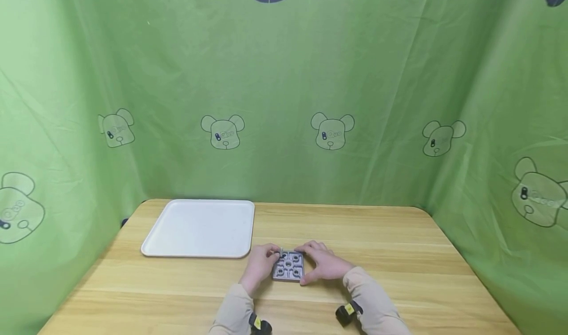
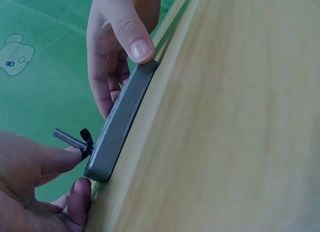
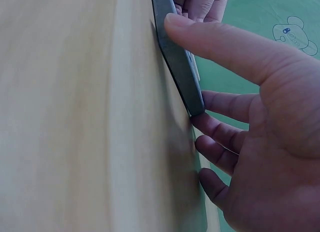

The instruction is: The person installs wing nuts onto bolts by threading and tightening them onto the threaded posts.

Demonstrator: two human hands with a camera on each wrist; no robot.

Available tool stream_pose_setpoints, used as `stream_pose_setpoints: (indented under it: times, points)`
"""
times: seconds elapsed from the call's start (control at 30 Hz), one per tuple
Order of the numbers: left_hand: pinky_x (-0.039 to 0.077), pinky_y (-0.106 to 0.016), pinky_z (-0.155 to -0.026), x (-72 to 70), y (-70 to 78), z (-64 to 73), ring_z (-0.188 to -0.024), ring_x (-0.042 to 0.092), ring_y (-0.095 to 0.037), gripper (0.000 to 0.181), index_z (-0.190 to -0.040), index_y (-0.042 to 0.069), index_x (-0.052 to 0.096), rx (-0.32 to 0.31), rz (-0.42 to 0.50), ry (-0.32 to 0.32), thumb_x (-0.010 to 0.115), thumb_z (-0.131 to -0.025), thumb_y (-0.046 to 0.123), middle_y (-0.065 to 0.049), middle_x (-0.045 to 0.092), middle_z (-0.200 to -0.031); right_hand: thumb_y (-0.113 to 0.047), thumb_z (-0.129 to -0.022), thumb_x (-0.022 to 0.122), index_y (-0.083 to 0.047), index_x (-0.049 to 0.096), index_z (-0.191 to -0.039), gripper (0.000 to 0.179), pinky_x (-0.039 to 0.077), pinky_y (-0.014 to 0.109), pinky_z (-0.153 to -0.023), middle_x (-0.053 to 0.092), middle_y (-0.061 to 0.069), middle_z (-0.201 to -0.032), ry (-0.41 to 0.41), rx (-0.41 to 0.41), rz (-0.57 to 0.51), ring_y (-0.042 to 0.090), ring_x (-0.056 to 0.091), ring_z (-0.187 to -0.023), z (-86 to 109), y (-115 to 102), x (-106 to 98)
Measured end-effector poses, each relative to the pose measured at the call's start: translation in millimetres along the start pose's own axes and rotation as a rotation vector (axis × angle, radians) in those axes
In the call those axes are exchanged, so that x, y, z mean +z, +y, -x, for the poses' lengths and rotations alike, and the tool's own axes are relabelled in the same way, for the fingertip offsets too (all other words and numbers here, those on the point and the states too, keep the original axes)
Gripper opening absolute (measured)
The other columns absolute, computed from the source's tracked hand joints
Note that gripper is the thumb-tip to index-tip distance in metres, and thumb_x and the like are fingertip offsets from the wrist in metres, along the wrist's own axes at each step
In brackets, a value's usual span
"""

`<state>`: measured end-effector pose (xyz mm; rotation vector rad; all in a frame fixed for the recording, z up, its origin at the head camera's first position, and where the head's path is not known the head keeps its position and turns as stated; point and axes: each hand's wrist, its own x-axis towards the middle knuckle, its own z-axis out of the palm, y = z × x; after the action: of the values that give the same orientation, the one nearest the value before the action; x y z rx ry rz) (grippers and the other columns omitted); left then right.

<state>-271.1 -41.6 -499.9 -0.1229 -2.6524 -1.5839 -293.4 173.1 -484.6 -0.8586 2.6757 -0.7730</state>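
A small square grey metal plate [image 1: 288,278] lies on the wooden table, its top face marked with round holes and raised ribs. At its far left corner a threaded bolt [image 2: 69,138] stands up, carrying a black wing nut [image 2: 86,137]. My left hand [image 1: 260,264] pinches at the wing nut, the thumb right against it in the left wrist view, while other fingers curl low beside the plate's corner. With thumb and fingers spread across its right side, my right hand [image 1: 326,264] grips the plate by its edges. The right thumb [image 3: 180,23] presses the near edge.
Left of the hands, a white rectangular tray [image 1: 199,229] sits at the back of the wooden table [image 1: 399,256]. Green cloth [image 1: 284,79] printed with bear heads hangs behind and along both sides. A black camera is strapped at each wrist.
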Motion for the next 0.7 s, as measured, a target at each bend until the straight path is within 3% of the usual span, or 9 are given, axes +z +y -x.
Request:
stream_pose_setpoints:
  times: [0.17, 0.3, 0.47, 0.7]
  points:
    - [0.045, -0.029, -0.069, 1.5, -0.5, -1.9, -0.078, 0.055, -0.016, 0.016, -0.105, 0.002, 0.065, -0.057, 0.015, 0.012, 0.063, -0.089, 0.005, -0.009, 0.062, -0.087, -0.044, -0.067, 0.082, -0.009, 0.047, -0.140, 0.088, 0.033, 0.063, -0.103, 0.049, 0.012, -0.136, 0.006, -0.003, 0.003, 0.033, 0.043, -0.126, -0.2, 0.5, 0.6]
    - [0.044, -0.025, -0.067, 2.1, -0.1, -2.9, -0.076, 0.052, -0.015, 0.013, -0.098, 0.001, 0.057, -0.101, 0.056, 0.027, 0.064, -0.088, 0.004, -0.006, 0.057, -0.084, -0.044, -0.066, 0.082, -0.009, 0.047, -0.140, 0.089, 0.033, 0.063, -0.103, 0.049, 0.012, -0.136, 0.009, -0.004, 0.006, 0.034, 0.043, -0.126, -0.4, 0.8, 0.5]
    - [0.043, -0.026, -0.065, 2.0, 0.4, -0.9, -0.074, 0.051, -0.016, 0.010, -0.091, 0.001, 0.057, -0.091, 0.054, 0.028, 0.066, -0.086, 0.002, -0.006, 0.055, -0.081, -0.044, -0.066, 0.082, -0.009, 0.047, -0.140, 0.088, 0.033, 0.064, -0.103, 0.049, 0.012, -0.135, 0.007, -0.005, -0.002, 0.033, 0.043, -0.125, 0.2, 0.5, 0.2]
    - [0.046, -0.030, -0.070, 0.7, 0.0, -0.8, -0.077, 0.055, -0.017, 0.013, -0.097, 0.002, 0.064, -0.062, 0.043, -0.003, 0.066, -0.084, 0.000, -0.008, 0.061, -0.085, -0.044, -0.067, 0.082, -0.009, 0.047, -0.140, 0.089, 0.033, 0.063, -0.103, 0.048, 0.012, -0.136, 0.008, -0.006, 0.002, 0.033, 0.042, -0.126, -0.2, 1.5, 0.7]
